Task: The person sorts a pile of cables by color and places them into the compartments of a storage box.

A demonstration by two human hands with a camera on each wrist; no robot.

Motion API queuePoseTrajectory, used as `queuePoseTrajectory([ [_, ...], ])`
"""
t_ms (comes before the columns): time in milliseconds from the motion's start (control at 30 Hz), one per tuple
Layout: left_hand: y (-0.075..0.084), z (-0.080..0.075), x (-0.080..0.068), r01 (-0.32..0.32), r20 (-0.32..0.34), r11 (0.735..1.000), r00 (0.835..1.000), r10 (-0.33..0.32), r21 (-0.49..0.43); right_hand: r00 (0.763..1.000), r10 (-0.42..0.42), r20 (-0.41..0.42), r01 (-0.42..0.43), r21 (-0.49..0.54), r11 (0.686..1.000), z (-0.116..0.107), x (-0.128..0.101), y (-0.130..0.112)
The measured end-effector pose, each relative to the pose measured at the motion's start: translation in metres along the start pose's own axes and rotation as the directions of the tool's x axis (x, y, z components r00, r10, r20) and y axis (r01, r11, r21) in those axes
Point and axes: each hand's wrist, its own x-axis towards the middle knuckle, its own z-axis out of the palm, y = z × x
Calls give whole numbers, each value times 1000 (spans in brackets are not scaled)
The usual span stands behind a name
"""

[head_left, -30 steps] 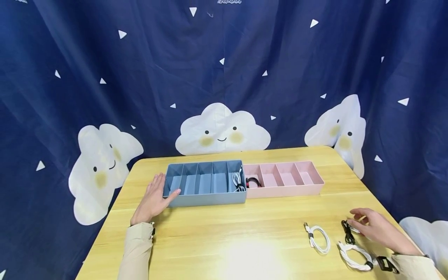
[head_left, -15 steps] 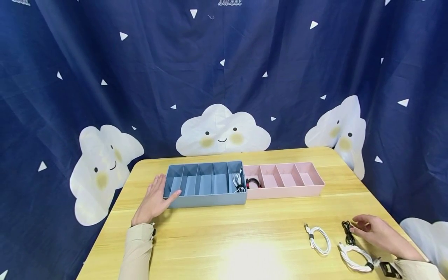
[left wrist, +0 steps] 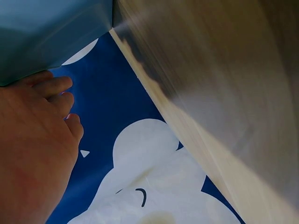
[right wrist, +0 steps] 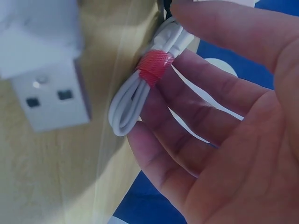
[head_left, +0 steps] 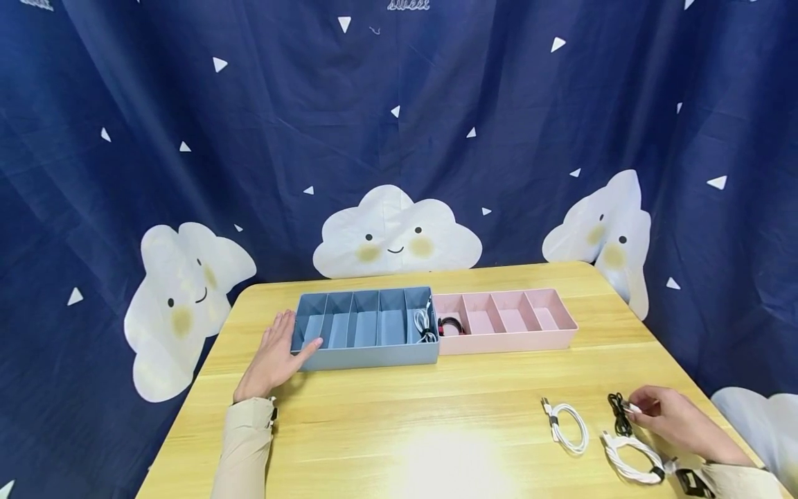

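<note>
My left hand (head_left: 271,357) lies at the left end of a blue divided box (head_left: 370,357), fingers along its side and thumb at its front rim. In the left wrist view, the left fingers (left wrist: 53,86) touch the box's wall. At the table's right, my right hand (head_left: 676,419) holds a small coiled white cable (right wrist: 128,105) bound with a red strap (right wrist: 155,67). Thumb and fingers are around its upper end. Beside that hand lie a black cable bundle (head_left: 620,416) and a white coiled cable (head_left: 630,475) with a black strap.
Another white coiled cable (head_left: 582,426) lies further left. A pink divided box (head_left: 505,342) adjoins the blue one and contains a black cable (head_left: 450,321). A white cable (head_left: 422,322) sits in the blue box's rightmost compartment. A large USB plug (right wrist: 51,98) fills the right wrist view's left side.
My right hand has drawn slightly nearer and its fingers have closed in; the white cable's end now shows at the fingertips. The left hand stays at the blue box.
</note>
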Motion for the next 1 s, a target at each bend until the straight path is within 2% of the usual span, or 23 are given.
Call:
queuePoseTrajectory([
  [267, 2, -1, -1, -7, -9, 1000, 1000, 7, 4, 1000, 0, 12, 0, -3, 1000, 2, 0, 1],
  [567, 3, -2, -2, -10, -19, 1000, 1000, 10, -4, 1000, -4, -14, 3, -22, 1000, 2, 0, 1],
  [800, 3, -2, -1, -9, -20, 1000, 1000, 9, -2, 993, -89, -80, 87, -29, 996, 2, 0, 4],
  [1000, 2, -1, -1, 0, -11, 1000, 1000, 0, -1, 992, -86, -88, 84, -27, 996, 0, 1, 3],
])
